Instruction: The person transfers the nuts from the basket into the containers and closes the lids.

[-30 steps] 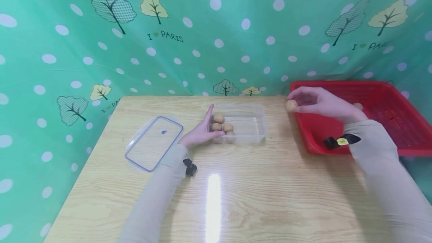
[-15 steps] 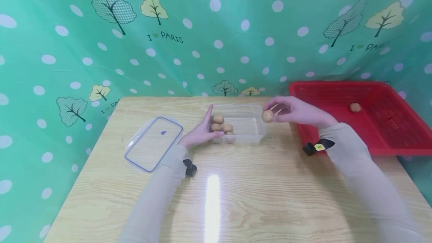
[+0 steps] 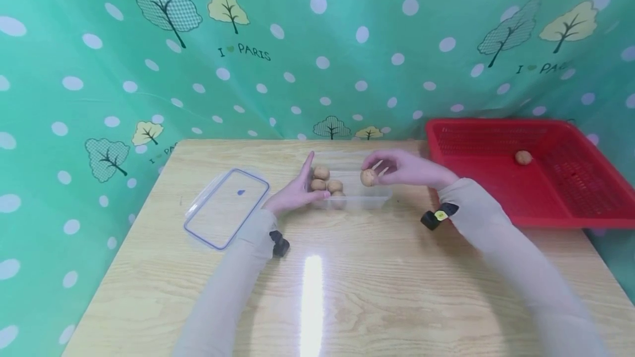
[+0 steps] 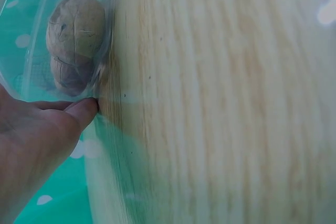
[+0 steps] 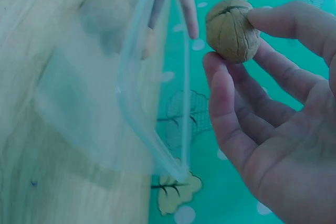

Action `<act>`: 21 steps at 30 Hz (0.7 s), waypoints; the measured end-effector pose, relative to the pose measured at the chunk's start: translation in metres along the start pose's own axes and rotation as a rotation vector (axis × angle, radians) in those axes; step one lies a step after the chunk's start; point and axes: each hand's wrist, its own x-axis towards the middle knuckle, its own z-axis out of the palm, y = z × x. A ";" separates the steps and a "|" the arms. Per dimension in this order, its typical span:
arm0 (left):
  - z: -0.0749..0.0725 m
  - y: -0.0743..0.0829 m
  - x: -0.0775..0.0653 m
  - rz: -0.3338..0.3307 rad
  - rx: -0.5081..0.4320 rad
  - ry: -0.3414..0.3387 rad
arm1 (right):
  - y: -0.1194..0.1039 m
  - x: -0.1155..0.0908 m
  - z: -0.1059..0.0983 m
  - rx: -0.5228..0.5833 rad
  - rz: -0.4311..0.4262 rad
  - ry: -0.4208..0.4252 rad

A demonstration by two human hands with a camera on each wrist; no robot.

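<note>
The head camera, farthest off, looks forward and down over the whole clear rectangular plastic box [image 3: 364, 201]. Turned sideways and close in, the left-wrist view catches the box's left end; the right-wrist view, also near, looks hazily across it, probably leftward. All three share the bare left hand [image 3: 294, 196].

Left hand [image 4: 37, 145] against clear container [image 4: 34, 40] of walnuts [image 4: 76, 29]

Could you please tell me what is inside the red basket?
One walnut lies inside the red basket; the right sleeve covers its near left corner, so that part cannot be seen.
</note>
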 end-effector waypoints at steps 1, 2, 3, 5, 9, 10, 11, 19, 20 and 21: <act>0.000 -0.001 0.000 -0.001 0.005 0.002 | 0.001 0.003 0.002 -0.007 -0.001 0.002; -0.001 -0.001 0.001 -0.004 0.012 0.005 | 0.003 0.006 0.003 -0.007 -0.004 0.005; -0.001 -0.001 0.001 -0.004 0.012 0.007 | 0.004 0.008 0.005 -0.007 0.001 0.008; -0.001 -0.002 0.000 -0.006 0.016 0.011 | 0.008 0.014 0.010 -0.007 0.017 0.022; 0.000 -0.002 -0.001 -0.031 0.048 0.020 | 0.013 0.023 0.020 0.007 0.075 0.056; 0.000 -0.002 -0.001 -0.038 0.060 0.023 | 0.014 0.026 0.022 0.006 0.091 0.065; 0.001 -0.002 -0.001 -0.045 0.067 0.026 | 0.015 0.028 0.025 0.005 0.099 0.074; 0.001 0.003 -0.002 -0.071 0.107 0.039 | 0.019 0.047 0.044 0.040 0.180 0.160; 0.000 0.003 -0.002 -0.072 0.106 0.039 | 0.020 0.049 0.046 0.056 0.194 0.173; 0.000 0.003 -0.002 -0.073 0.105 0.038 | 0.021 0.051 0.047 0.066 0.210 0.187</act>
